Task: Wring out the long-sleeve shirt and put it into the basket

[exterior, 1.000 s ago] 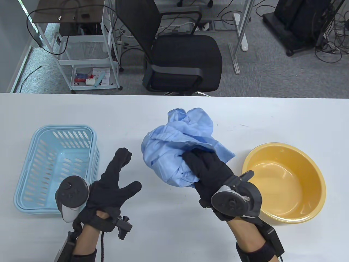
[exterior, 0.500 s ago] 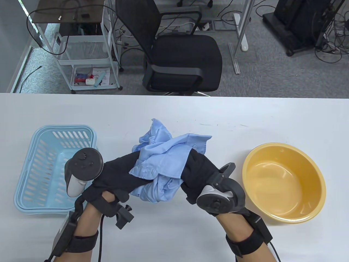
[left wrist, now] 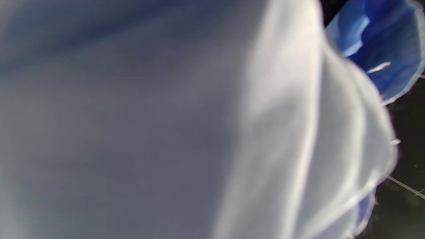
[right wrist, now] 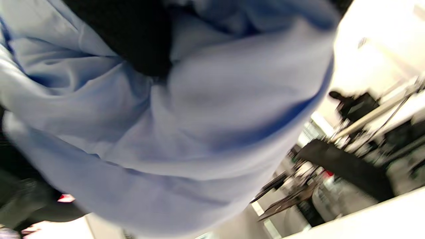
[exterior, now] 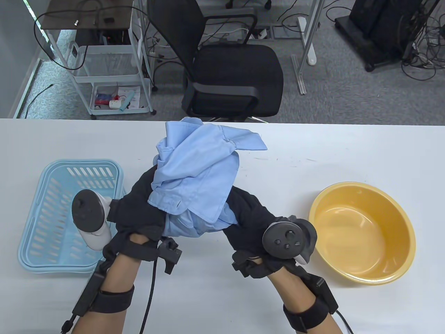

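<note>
A light blue long-sleeve shirt (exterior: pixel 194 177) is bunched up and held above the table's middle between both gloved hands. My left hand (exterior: pixel 140 205) grips its left underside and my right hand (exterior: pixel 247 215) grips its right underside; the fingertips of both are buried in cloth. A collar or cuff flap sticks out at the top right. The pale blue slotted basket (exterior: pixel 45 205) sits on the table at the left, holding nothing. In the left wrist view, blurred shirt fabric (left wrist: pixel 166 119) fills the frame. The right wrist view shows the shirt (right wrist: pixel 186 126) with a dark gloved finger (right wrist: pixel 139 36) pressed into it.
A yellow basin (exterior: pixel 399 215) stands at the right on the white table (exterior: pixel 347 146). Beyond the far edge are a black office chair (exterior: pixel 229 69), a white cart (exterior: pixel 107 69) and cables on the floor.
My left hand moved in from beside the basket and took hold of the shirt. Both hands have lifted the bundle and carried it left and away from me.
</note>
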`<state>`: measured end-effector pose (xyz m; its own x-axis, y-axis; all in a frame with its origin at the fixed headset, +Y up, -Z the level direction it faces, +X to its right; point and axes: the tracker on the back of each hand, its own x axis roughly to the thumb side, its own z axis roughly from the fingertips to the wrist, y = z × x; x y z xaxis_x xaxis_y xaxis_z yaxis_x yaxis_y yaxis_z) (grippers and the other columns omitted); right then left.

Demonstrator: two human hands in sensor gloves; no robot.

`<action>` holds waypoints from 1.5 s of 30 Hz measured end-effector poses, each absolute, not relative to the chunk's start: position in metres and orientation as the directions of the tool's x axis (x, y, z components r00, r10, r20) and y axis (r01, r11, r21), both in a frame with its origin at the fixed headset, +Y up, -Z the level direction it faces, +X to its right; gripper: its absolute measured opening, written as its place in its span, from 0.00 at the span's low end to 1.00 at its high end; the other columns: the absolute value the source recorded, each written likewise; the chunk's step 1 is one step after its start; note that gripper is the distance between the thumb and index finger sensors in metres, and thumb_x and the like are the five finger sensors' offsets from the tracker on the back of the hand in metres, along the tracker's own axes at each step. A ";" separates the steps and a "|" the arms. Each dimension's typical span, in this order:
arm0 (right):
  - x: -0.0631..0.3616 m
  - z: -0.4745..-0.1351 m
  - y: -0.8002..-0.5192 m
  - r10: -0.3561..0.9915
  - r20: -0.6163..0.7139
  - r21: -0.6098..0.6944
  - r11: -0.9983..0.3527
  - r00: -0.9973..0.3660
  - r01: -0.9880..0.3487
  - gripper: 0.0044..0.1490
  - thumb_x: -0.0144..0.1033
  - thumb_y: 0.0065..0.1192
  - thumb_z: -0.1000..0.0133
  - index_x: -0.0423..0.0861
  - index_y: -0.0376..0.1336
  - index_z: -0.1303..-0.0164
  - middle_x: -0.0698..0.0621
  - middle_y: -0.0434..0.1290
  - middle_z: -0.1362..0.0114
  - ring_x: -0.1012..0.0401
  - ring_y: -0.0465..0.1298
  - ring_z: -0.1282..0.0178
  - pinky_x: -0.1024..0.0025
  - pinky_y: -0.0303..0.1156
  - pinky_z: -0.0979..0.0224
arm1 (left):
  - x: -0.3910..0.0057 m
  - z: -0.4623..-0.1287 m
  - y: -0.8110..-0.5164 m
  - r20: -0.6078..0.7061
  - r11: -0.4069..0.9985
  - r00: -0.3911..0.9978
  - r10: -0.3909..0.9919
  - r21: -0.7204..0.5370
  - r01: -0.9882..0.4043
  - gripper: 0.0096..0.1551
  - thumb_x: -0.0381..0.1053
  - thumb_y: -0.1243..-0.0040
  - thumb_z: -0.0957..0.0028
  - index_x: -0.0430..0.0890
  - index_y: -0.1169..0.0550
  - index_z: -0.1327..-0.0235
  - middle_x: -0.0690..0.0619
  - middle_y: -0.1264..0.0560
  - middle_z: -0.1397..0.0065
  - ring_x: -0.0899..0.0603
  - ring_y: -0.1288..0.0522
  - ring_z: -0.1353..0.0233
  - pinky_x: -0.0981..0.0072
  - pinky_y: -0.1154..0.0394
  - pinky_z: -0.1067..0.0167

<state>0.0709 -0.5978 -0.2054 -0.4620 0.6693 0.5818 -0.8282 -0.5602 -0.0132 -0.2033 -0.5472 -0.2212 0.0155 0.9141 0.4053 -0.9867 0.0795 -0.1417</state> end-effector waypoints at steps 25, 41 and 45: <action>0.045 -0.214 -0.538 0.920 0.377 0.448 -0.285 -0.110 -0.847 0.85 0.83 0.62 0.49 0.29 0.28 0.20 0.27 0.42 0.15 0.29 0.48 0.18 0.20 0.52 0.27 | -0.184 -0.208 -0.541 0.572 0.358 0.280 0.771 -0.025 -0.933 0.40 0.65 0.35 0.46 0.58 0.36 0.21 0.63 0.31 0.25 0.43 0.25 0.27 0.42 0.32 0.22; 0.040 -0.228 -0.526 0.833 0.518 0.249 -0.364 -0.194 -0.897 0.38 0.50 0.59 0.36 0.46 0.54 0.19 0.43 0.60 0.17 0.38 0.59 0.17 0.22 0.53 0.25 | -0.189 -0.225 -0.554 0.359 0.102 0.038 0.933 -0.159 -0.982 0.24 0.67 0.41 0.45 0.55 0.21 0.44 0.57 0.21 0.42 0.38 0.19 0.39 0.32 0.31 0.31; 0.046 -0.229 -0.521 0.843 0.514 0.276 -0.338 -0.159 -0.900 0.37 0.51 0.56 0.36 0.48 0.55 0.20 0.44 0.61 0.17 0.38 0.59 0.17 0.22 0.54 0.25 | -0.192 -0.225 -0.553 0.369 0.069 -0.002 0.929 -0.178 -0.982 0.20 0.62 0.38 0.42 0.51 0.20 0.46 0.56 0.20 0.44 0.39 0.18 0.42 0.33 0.31 0.30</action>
